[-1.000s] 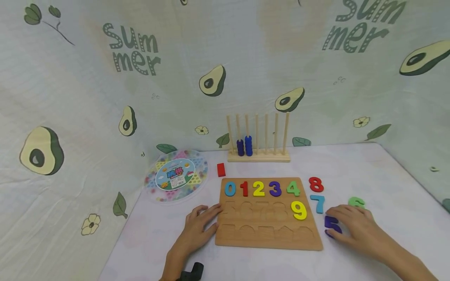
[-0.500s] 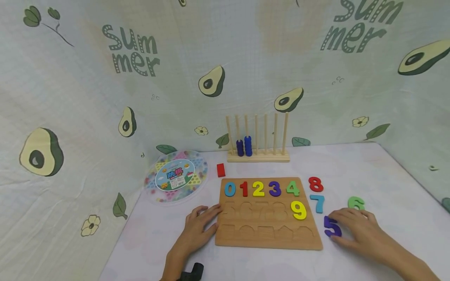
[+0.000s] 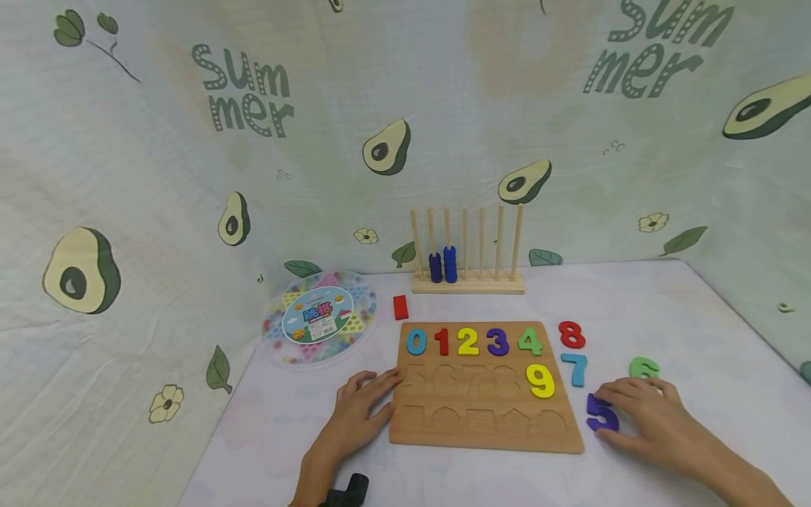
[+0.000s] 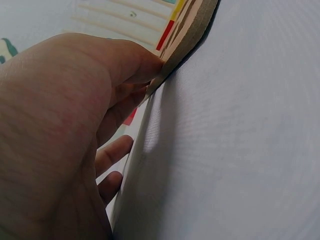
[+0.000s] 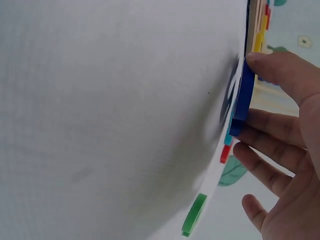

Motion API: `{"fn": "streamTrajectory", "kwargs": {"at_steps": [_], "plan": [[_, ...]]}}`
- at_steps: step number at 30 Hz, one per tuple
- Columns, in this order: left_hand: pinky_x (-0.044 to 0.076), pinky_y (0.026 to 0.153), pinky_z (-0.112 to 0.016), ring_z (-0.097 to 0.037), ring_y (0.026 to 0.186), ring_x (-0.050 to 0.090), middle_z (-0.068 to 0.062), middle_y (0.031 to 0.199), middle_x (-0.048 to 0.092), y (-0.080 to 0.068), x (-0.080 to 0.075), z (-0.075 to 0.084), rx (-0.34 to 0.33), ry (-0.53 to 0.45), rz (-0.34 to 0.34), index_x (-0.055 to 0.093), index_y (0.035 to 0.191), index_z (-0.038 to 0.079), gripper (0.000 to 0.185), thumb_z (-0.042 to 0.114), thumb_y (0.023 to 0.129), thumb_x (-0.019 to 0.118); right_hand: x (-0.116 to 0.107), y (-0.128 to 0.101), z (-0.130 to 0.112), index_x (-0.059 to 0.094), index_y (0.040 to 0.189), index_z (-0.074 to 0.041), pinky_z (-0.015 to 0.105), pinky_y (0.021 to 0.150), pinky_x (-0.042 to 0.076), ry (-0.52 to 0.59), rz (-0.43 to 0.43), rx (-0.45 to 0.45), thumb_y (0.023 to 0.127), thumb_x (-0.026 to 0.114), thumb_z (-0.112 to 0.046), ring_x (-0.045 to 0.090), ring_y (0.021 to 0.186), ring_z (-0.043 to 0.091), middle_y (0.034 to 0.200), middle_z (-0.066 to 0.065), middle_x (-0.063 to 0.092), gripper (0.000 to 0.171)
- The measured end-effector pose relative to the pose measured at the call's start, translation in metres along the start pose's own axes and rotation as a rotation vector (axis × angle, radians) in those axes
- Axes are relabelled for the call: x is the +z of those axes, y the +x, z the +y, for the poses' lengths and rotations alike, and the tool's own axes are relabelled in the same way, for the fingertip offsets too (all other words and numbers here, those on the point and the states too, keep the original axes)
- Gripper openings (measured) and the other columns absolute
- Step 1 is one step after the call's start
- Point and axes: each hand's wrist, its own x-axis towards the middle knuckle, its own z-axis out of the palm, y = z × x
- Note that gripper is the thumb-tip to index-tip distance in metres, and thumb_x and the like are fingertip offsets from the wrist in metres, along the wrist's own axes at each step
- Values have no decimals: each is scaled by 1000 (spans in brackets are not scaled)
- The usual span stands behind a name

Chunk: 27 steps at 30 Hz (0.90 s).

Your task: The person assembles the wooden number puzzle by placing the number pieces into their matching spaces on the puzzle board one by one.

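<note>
Purple 5 (image 3: 603, 414) sits close in, just beyond the board's near right corner, its two ends caught between the thumb and fingertips of the right hand (image 3: 649, 419); the right wrist view shows it edge-on, with its shadow falling on the white tabletop (image 3: 684, 310). Level with it on the other side, the left hand (image 3: 357, 408) lies with its fingers extended and a little apart, fingertips touching the left edge of the wooden board (image 3: 469, 399) and gripping nothing that shows. Across the board's nearest row run bare shaped outlines; the middle row has four more, then a yellow 9 (image 3: 541, 381) at its right end. Off to the right, a green 6 (image 3: 643, 366) is partly hidden behind the right hand, and a light blue 7 (image 3: 577, 367) lies near the board. Along the far row stand blue 0 (image 3: 410, 341), red 1 (image 3: 442, 343), yellow 2 (image 3: 468, 343), purple 3 (image 3: 500, 341) and green 4 (image 3: 532, 343), with a red 8 (image 3: 572, 335) past the corner. Farther back come a round patterned box (image 3: 319, 315), a red block (image 3: 400, 308) and a peg rack (image 3: 469, 284) with blue beads (image 3: 450, 265) on two pegs, before the avocado-print cloth (image 3: 443, 84)
</note>
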Motion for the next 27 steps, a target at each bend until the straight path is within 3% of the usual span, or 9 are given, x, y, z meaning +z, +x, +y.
{"fn": "streamTrajectory", "kwargs": {"at_steps": [4,13,21,27], "plan": [[22,105,-57,-25,137,33,15,152,46,0,0,1,-2,-1,-8,56,145,28,47,29,98,62,-2,0,0,74,110,-10,64,95,25,-1,28,-19,70,87,-46,54,115,41,114,10,69,55],[21,106,-58,-26,137,33,14,152,46,0,-1,1,4,-3,-8,55,145,28,47,29,98,62,-5,2,-6,74,108,-11,59,91,27,29,182,-127,68,90,-37,57,110,35,110,6,70,50],[21,106,-59,-26,137,33,14,152,45,1,-1,0,0,-2,-19,55,146,28,47,29,99,62,-10,11,-17,75,109,-12,57,92,27,45,194,-156,68,91,-37,57,110,34,112,5,70,51],[22,105,-60,-26,137,34,14,152,46,1,0,0,5,2,-10,55,145,28,48,29,98,62,-14,19,-28,74,111,-14,60,94,29,53,158,-156,72,88,-41,57,111,34,114,2,69,50]]}}
